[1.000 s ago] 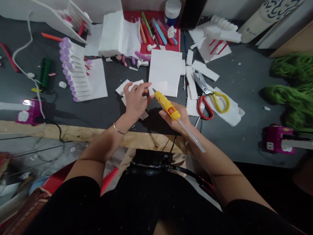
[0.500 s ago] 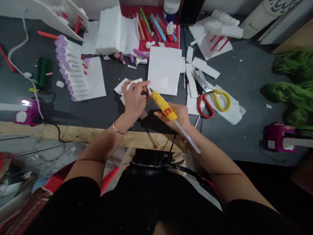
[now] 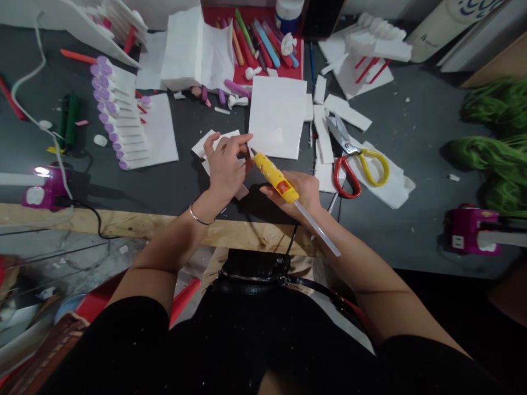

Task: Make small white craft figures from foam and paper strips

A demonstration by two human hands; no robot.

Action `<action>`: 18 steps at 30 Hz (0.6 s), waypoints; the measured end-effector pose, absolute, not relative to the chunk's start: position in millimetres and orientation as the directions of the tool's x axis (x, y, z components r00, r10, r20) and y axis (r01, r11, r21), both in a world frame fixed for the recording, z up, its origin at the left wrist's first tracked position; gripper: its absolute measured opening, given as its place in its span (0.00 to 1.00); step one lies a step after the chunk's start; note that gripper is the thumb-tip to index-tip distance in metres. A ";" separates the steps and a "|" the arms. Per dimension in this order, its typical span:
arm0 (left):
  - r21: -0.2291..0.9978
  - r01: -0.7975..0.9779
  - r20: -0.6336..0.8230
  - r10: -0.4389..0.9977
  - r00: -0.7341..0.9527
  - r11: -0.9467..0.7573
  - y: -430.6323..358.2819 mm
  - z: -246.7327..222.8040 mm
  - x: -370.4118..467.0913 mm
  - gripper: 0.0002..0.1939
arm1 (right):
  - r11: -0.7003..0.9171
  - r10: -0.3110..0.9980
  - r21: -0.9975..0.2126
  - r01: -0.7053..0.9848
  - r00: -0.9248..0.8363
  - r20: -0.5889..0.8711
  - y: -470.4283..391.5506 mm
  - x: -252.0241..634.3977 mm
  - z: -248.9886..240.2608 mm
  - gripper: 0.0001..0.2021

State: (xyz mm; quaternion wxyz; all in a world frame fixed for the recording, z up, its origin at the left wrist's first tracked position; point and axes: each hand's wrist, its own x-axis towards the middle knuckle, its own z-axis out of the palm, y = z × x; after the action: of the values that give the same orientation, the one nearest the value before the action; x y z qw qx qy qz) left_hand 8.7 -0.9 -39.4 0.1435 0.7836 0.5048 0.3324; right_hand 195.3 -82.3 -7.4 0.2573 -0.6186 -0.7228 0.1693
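In the head view, a yellow glue gun is held above the desk by the grip of the right hand, with a clear stick inserted at its rear. Whether anything is pinched by the left hand cannot be told. Beside markers on a red sheet, a jar is placed, its contents hidden.

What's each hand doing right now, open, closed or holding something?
Left hand: partly curled; can't tell whether it's gripping anything.
Right hand: closed around the yellow glue gun.

Craft workshop: glue gun, scissors
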 end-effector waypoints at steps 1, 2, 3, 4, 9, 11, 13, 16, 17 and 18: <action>0.561 0.697 0.373 0.888 0.269 -0.447 -1.3 -38.8 8.8 0.29 | 0.167 0.984 -0.563 0.809 -0.098 0.150 -82.1 195.2 -6.1 0.28; 0.562 0.698 0.369 0.890 0.268 -0.443 -1.8 -38.0 9.0 0.29 | 0.159 0.986 -0.564 0.810 -0.096 0.139 -81.9 195.2 -5.1 0.28; 0.565 0.699 0.364 0.893 0.265 -0.438 -2.3 -37.0 9.2 0.28 | 0.153 0.987 -0.566 0.810 -0.096 0.128 -81.7 195.4 -4.6 0.28; 0.567 0.701 0.357 0.897 0.263 -0.431 -2.8 -35.9 9.6 0.28 | 0.148 0.988 -0.568 0.809 -0.098 0.118 -81.5 195.6 -4.5 0.28; 0.569 0.712 0.327 0.908 0.262 -0.411 -4.2 -30.8 11.0 0.26 | 0.167 0.985 -0.563 0.809 -0.111 0.132 -81.4 197.3 -11.0 0.26; 0.566 0.715 0.322 0.909 0.265 -0.409 -4.1 -30.2 11.0 0.26 | 0.194 0.979 -0.560 0.805 -0.123 0.163 -81.4 197.5 -14.9 0.26; 0.561 0.723 0.313 0.912 0.266 -0.404 -3.8 -30.6 10.7 0.26 | 0.214 0.975 -0.564 0.798 -0.133 0.180 -81.3 197.7 -17.7 0.25; 0.553 0.732 0.309 0.914 0.264 -0.398 -3.5 -32.0 10.4 0.26 | 0.216 0.975 -0.577 0.788 -0.138 0.176 -81.0 198.7 -17.8 0.26; 0.550 0.734 0.313 0.913 0.262 -0.399 -3.4 -32.3 10.3 0.26 | 0.215 0.975 -0.586 0.781 -0.139 0.172 -81.1 199.4 -16.8 0.26; 0.548 0.734 0.317 0.912 0.261 -0.401 -3.4 -32.6 10.1 0.26 | 0.219 0.975 -0.604 0.766 -0.144 0.171 -81.2 200.2 -15.2 0.27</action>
State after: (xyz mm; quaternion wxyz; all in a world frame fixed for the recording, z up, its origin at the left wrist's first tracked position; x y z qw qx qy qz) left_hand 10.1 -3.4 -32.6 0.1469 0.7803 0.5273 0.3025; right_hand 200.2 -81.2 -15.2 0.2721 -0.5948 -0.7319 0.1913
